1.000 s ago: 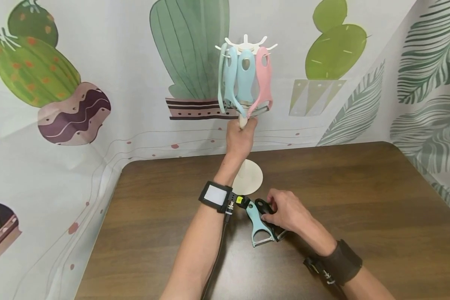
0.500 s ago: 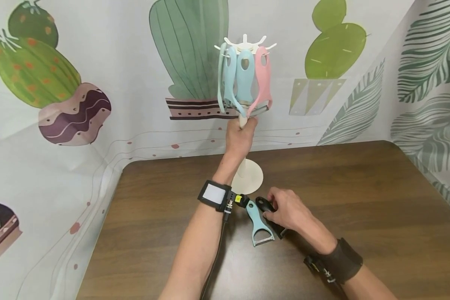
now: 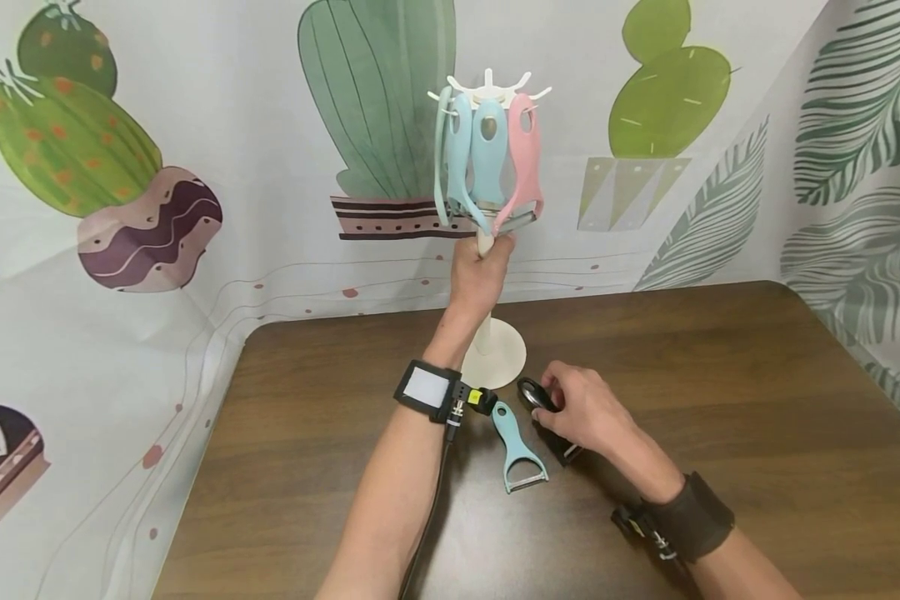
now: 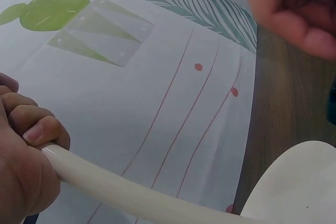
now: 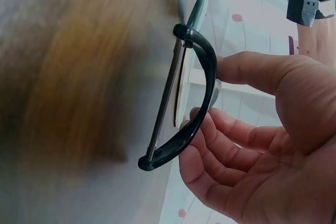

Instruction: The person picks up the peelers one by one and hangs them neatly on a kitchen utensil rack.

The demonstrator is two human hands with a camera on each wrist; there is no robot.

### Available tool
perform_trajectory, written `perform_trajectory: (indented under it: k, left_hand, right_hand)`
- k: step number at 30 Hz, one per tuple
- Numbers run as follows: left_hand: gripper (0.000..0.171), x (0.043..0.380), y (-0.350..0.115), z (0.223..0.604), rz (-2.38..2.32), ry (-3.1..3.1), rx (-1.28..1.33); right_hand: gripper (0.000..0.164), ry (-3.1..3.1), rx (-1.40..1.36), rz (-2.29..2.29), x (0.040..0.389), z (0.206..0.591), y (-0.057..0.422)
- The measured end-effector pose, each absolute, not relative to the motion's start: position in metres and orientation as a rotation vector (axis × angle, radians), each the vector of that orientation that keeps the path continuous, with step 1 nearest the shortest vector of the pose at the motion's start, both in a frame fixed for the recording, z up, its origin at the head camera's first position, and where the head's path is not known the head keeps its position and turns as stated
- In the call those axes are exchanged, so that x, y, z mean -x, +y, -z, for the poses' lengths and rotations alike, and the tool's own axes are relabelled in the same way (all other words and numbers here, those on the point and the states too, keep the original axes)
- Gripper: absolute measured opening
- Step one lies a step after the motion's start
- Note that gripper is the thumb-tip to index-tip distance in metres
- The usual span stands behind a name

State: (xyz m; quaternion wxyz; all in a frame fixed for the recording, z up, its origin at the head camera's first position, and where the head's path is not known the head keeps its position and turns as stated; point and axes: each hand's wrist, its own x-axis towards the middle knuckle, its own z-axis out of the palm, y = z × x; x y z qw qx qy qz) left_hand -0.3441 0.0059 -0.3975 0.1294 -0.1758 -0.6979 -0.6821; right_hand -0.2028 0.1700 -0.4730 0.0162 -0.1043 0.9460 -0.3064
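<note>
My left hand [image 3: 478, 275] grips the pole [image 4: 115, 184] of a white rack, just below the peelers hanging from its hooks. Those are a pink peeler [image 3: 525, 154], two light blue ones and a pale green one [image 3: 440, 162] seen edge-on. With thumb and fingers, my right hand [image 3: 588, 408] pinches a black peeler [image 3: 536, 395]. Its bare blade and curved frame face the camera in the right wrist view, while my fingers cover part of the handle in the head view. A teal peeler [image 3: 510, 429] lies flat on the table, left of the black one.
The rack's round base [image 3: 508, 350] stands on the brown wooden table [image 3: 682, 358], behind the teal peeler. A white cloth [image 3: 270, 167] printed with cacti and leaves hangs at the table's back edge. Each wrist wears a strapped camera with a cable.
My right hand has lifted and tilted the black peeler, drawing it slightly away from the teal one, which it lay against. My left hand keeps its grip on the pole.
</note>
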Motion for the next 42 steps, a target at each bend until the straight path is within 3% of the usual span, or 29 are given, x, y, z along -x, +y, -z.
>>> perform_trajectory:
  k: [42]
  left_hand:
    - [0.056,0.348,0.000,0.399,2.162,-2.029,0.670]
  right_hand:
    - [0.034,3.228,0.348,1.294,0.217,0.440,0.178]
